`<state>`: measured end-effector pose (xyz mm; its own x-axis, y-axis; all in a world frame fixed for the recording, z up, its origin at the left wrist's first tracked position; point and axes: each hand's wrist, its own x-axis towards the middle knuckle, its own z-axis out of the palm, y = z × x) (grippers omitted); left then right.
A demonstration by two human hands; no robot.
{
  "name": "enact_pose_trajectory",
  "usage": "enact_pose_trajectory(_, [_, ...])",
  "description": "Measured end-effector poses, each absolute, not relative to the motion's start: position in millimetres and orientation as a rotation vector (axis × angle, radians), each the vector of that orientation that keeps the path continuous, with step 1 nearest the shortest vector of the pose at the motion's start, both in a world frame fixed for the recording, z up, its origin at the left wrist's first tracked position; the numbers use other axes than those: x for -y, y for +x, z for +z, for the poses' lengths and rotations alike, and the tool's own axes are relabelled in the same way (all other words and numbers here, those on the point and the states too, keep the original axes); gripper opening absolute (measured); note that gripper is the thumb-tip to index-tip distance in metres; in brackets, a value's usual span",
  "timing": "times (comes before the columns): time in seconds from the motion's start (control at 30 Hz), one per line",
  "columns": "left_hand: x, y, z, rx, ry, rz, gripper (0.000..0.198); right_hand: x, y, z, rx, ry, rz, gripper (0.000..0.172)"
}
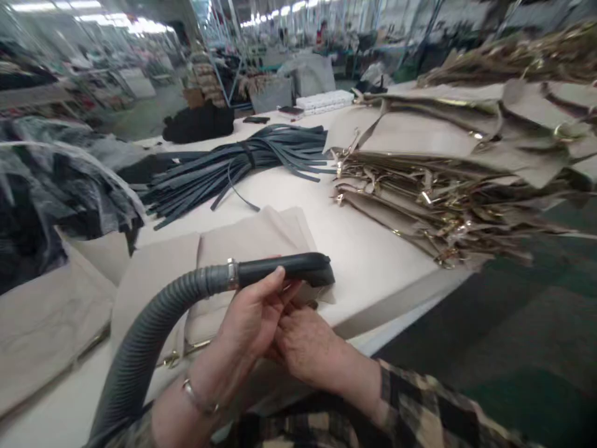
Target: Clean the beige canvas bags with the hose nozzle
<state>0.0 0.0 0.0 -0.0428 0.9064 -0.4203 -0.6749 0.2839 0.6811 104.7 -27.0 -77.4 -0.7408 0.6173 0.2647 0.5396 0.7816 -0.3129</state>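
Note:
My left hand [261, 311] is closed around a black hose nozzle [305, 266], thumb on top. From the nozzle's back end, past a metal clamp [232, 274], a ribbed grey hose [144, 336] curves down to the lower left. My right hand [312, 345] is pressed against the left one below the nozzle, fingers curled. What those fingers grip is hidden; a small dark edge shows just beyond them. Under the nozzle and hose lie flat beige bag panels [242, 242], with a gold zipper [200, 344] along the near edge.
A tall stack of beige panels with gold hardware [420, 193] stands at the right. A bundle of dark blue-grey straps [252, 155] lies farther back on the white table [373, 249]. Plastic-wrapped dark goods [60, 186] are at the left. The table's front edge runs diagonally at right.

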Motion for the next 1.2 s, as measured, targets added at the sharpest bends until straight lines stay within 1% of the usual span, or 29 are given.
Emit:
enact_pose_trajectory(0.1, [11.5, -26.7, 4.8, -1.023, 0.374, 1.291, 0.040, 29.8, 103.9, -71.0, 2.581, -0.917, 0.283, 0.057])
enact_pose_trajectory(0.17, [15.0, -35.0, 6.7, -1.046, 0.404, 1.294, 0.041, 30.5, 103.6, -68.8, 2.575, -0.932, 0.291, 0.062])
enact_pose_trajectory(0.27, [14.3, -28.6, 5.7, -1.037, 0.423, 1.307, 0.040, 29.8, 102.9, -70.2, 2.576, -0.945, 0.303, 0.060])
enact_pose_trajectory(0.37, [12.0, -12.5, 1.6, -0.994, 0.431, 1.283, 0.041, 28.9, 101.4, -75.0, 2.599, -0.866, 0.273, 0.046])
enact_pose_trajectory(0.43, [12.0, -8.0, -0.2, -0.970, 0.443, 1.262, 0.041, 29.1, 100.7, -77.1, 2.605, -0.825, 0.263, 0.043])
enact_pose_trajectory(0.57, [14.9, -28.0, 5.5, -1.005, 0.468, 1.277, 0.041, 30.7, 101.8, -74.9, 2.540, -0.926, 0.308, 0.055])
enact_pose_trajectory(0.63, [15.4, -44.5, 11.8, -1.050, 0.471, 1.326, 0.042, 30.6, 103.0, -72.5, 2.552, -0.936, 0.274, 0.061])
enact_pose_trajectory(0.77, [12.5, -55.8, 16.8, -1.085, 0.444, 1.425, 0.044, 28.6, 104.3, -71.7, 2.563, -0.937, 0.208, 0.063])
enact_pose_trajectory(0.97, [12.2, -28.1, 5.4, -1.032, 0.384, 1.313, 0.042, 35.7, 104.9, -70.3, 2.545, -0.928, 0.317, 0.051])
enact_pose_trajectory(1.07, [6.4, -32.7, 12.8, -1.000, 0.369, 1.334, 0.043, 28.4, 117.4, -51.0, 2.604, -0.850, 0.403, 0.049])
enact_pose_trajectory(1.13, [-1.7, -43.5, 23.8, -0.955, 0.373, 1.442, 0.043, 10.9, 132.3, -27.1, 2.724, -0.707, 0.553, 0.037])
enact_pose_trajectory(1.2, [-12.8, -54.5, 36.1, -0.906, 0.385, 1.572, 0.037, -16.5, 147.6, -1.6, 2.828, -0.686, 0.688, 0.022])
